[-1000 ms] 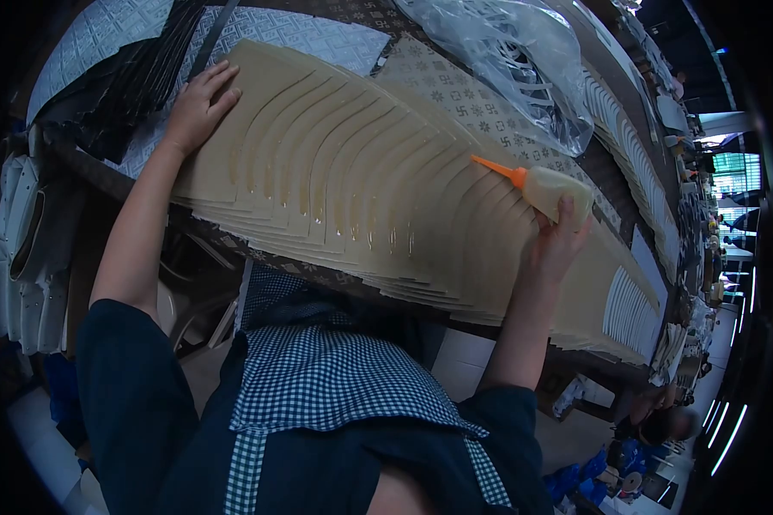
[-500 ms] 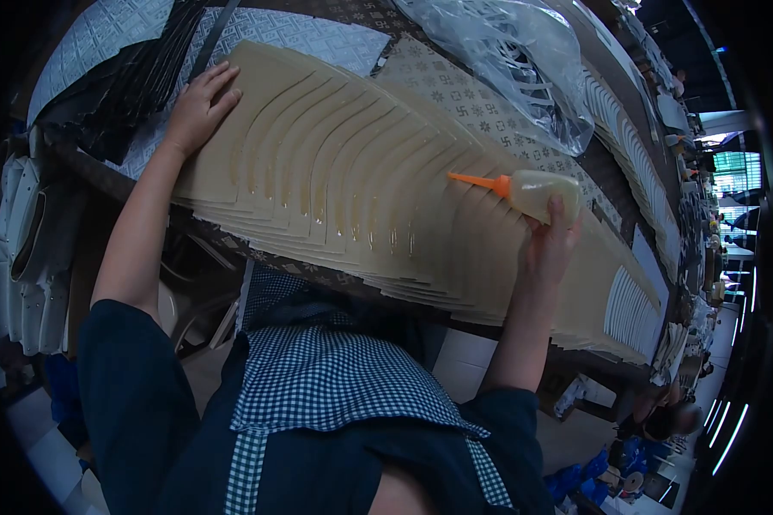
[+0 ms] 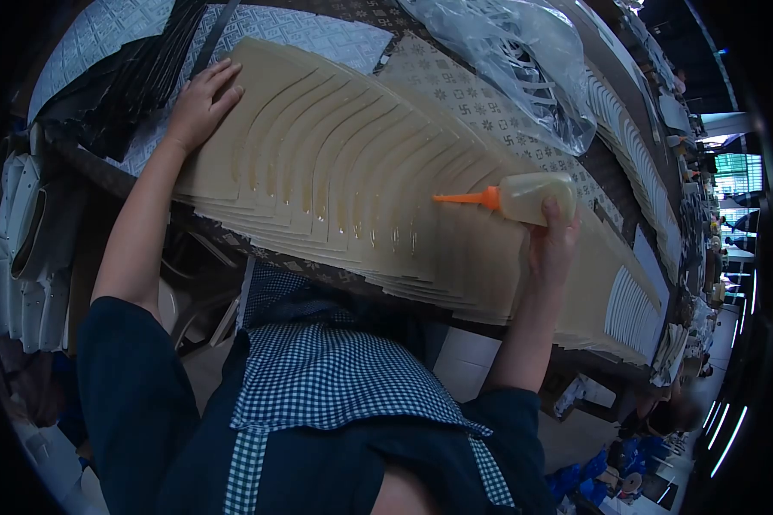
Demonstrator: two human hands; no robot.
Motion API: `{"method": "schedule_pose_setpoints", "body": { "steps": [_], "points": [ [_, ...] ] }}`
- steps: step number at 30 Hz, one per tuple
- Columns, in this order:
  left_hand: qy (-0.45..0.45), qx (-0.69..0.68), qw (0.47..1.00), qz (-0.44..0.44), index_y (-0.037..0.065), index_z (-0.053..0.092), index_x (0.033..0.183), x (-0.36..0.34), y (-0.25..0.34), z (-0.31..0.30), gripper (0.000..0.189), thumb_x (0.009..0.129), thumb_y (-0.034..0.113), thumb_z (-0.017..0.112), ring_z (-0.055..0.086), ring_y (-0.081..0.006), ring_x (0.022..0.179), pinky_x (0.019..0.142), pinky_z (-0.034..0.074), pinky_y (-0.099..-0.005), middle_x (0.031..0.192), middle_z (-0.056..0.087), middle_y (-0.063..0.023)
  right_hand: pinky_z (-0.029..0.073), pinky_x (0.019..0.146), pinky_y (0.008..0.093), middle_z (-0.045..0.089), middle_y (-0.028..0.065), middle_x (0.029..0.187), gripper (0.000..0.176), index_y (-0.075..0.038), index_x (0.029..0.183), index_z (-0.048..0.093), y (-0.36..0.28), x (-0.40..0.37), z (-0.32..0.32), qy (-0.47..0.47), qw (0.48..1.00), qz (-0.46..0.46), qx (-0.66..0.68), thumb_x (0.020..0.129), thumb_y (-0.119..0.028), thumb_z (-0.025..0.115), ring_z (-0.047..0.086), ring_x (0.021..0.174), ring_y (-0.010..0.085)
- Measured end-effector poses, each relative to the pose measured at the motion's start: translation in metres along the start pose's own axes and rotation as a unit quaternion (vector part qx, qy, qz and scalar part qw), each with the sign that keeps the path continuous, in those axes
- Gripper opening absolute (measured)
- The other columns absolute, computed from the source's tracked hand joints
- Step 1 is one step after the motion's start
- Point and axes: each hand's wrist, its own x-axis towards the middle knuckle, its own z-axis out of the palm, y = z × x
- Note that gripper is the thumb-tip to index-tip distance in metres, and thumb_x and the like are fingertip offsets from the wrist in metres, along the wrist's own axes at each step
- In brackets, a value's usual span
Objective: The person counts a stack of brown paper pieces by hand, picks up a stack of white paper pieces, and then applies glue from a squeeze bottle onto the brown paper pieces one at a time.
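Note:
A long fan of overlapping tan paper-like sheets (image 3: 275,112) lies across the table in front of me. Curved wet streaks (image 3: 342,219), amber and glossy, run along many of the sheet edges. On the far left end of the fan rests my left hand (image 3: 204,105), fingers stretched out and flat. My right hand (image 3: 555,240) is wrapped round a clear squeeze bottle (image 3: 524,196) with pale yellowish liquid inside. Its long orange nozzle (image 3: 468,198) points left, the tip right over the sheets near the middle of the fan.
Crumpled clear plastic (image 3: 524,69) lies beyond the sheets on a patterned table cover (image 3: 455,90). Black strips (image 3: 137,86) and white printed sheets (image 3: 292,33) are at the back left. A second fan of pieces (image 3: 631,137) is at right. Pale folded pieces (image 3: 30,232) hang at left.
My right hand has tilted the bottle, and its nozzle tip has moved left and nearer to me along the sheets. My left hand has stayed in place.

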Motion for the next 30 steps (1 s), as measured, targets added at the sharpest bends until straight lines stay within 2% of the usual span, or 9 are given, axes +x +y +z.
{"method": "schedule_pose_setpoints", "body": {
  "steps": [8, 11, 20, 30],
  "points": [
    [0.000, 0.003, 1.000, 0.001, 0.018, 0.055, 0.134, 0.000, 0.000, -0.001, 0.050, 0.093, 0.045, 0.052, 0.044, -0.0250, 0.132, 0.109, 0.031, -0.0411, 0.143, 0.048, -0.0074, 0.054, 0.082, 0.0323, 0.062, 0.0046, 0.107, 0.047, -0.006, 0.127, 0.051, -0.002, 0.000, -0.013, -0.055, 0.998, 0.030, -0.004, 0.085, -0.013, 0.072, 0.062, 0.096, 0.0161],
    [-0.001, 0.003, 1.000, 0.004, 0.018, 0.055, 0.135, 0.001, -0.002, 0.001, 0.050, 0.093, 0.045, 0.052, 0.044, -0.0250, 0.132, 0.109, 0.032, -0.0412, 0.143, 0.047, -0.0074, 0.053, 0.083, 0.0318, 0.062, 0.0042, 0.109, 0.052, -0.006, 0.130, 0.051, -0.004, -0.003, -0.008, -0.044, 0.999, 0.030, 0.006, 0.084, -0.013, 0.073, 0.062, 0.097, 0.0160],
    [0.000, -0.001, 1.000, 0.007, 0.018, 0.054, 0.135, 0.001, -0.004, 0.002, 0.050, 0.093, 0.044, 0.052, 0.044, -0.0250, 0.132, 0.109, 0.032, -0.0410, 0.143, 0.048, -0.0074, 0.045, 0.097, 0.0320, 0.058, 0.0054, 0.120, 0.067, -0.003, 0.135, 0.049, -0.010, -0.009, -0.016, -0.098, 0.994, 0.044, -0.006, 0.077, -0.019, 0.080, 0.056, 0.111, 0.0169],
    [-0.005, 0.000, 1.000, 0.007, 0.018, 0.053, 0.136, 0.000, -0.005, 0.003, 0.050, 0.093, 0.044, 0.052, 0.044, -0.0254, 0.132, 0.109, 0.031, -0.0417, 0.144, 0.046, -0.0076, 0.043, 0.098, 0.0320, 0.056, 0.0052, 0.125, 0.070, -0.003, 0.135, 0.049, -0.012, -0.015, -0.021, -0.114, 0.993, 0.041, -0.005, 0.076, -0.020, 0.081, 0.055, 0.112, 0.0167]
  ]
}}
